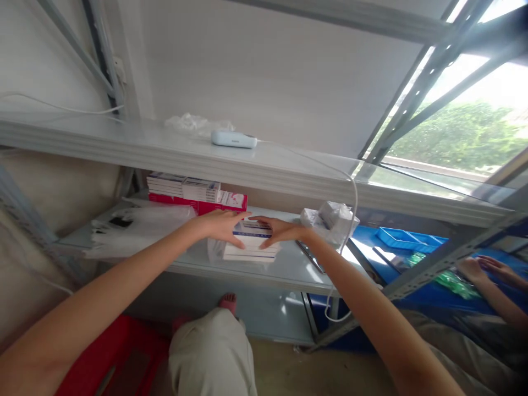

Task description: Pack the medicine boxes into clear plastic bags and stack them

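My left hand (221,226) and my right hand (281,230) curve around opposite sides of small white boxes with blue bands (250,232). Fingers and thumbs touch the boxes on both sides. Directly below and in front, more white boxes (249,254) lie on the middle shelf (291,269). A transparent plastic bag (214,250) sits against their left side. How many boxes are between my hands cannot be made out.
White boxes (201,190) are stacked on red-pink boxes (205,207) behind. Plastic sheets (144,228) lie left, wrapped packets (334,217) right. A pale device (234,139) with a cable (355,203) rests above. At right, another person's hands (472,270) are near a blue tray (408,240).
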A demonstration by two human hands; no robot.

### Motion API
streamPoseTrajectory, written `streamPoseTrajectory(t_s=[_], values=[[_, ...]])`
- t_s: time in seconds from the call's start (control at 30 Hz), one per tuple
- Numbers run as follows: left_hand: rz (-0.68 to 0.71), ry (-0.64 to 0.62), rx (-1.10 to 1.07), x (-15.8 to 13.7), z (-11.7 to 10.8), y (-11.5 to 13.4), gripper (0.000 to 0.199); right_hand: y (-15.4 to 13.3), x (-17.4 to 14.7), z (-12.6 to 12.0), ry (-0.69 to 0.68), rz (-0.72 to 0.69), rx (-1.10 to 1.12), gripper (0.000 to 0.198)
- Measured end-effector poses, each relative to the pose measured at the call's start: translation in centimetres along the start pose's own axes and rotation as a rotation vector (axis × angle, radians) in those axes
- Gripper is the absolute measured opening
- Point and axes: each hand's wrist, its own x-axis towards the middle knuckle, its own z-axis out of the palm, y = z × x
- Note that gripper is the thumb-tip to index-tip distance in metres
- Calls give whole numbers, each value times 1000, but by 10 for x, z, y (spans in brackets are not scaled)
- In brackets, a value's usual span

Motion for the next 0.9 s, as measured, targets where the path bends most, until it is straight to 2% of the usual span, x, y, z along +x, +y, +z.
streamPoseTrajectory(t_s=[0.1, 0.2, 0.4, 0.5, 0.6, 0.73, 0.8, 0.9], values=[[7, -40, 141, 17, 14, -14, 103, 30, 16, 10, 170, -24, -57, 95], [3, -28, 184, 25, 25, -25, 104, 49, 28, 22, 259, -26, -116, 94], [28, -12, 114, 19, 36, -39, 103, 60, 40, 35, 221, -85, -78, 92], [0, -13, 100, 18, 49, -43, 106, 70, 44, 38, 187, -94, -126, 93], [-19, -8, 143, 22, 70, -53, 107, 91, 51, 48, 230, -54, -216, 98], [-66, -37, 232, 30, 95, -81, 106, 122, 54, 60, 296, 53, -202, 108], [-84, -4, 261, 30, 100, -96, 98, 134, 50, 60, 290, 125, -193, 119], [-101, 74, 242, 25, 100, -107, 61, 144, 35, 56, 238, 231, -218, 124]])
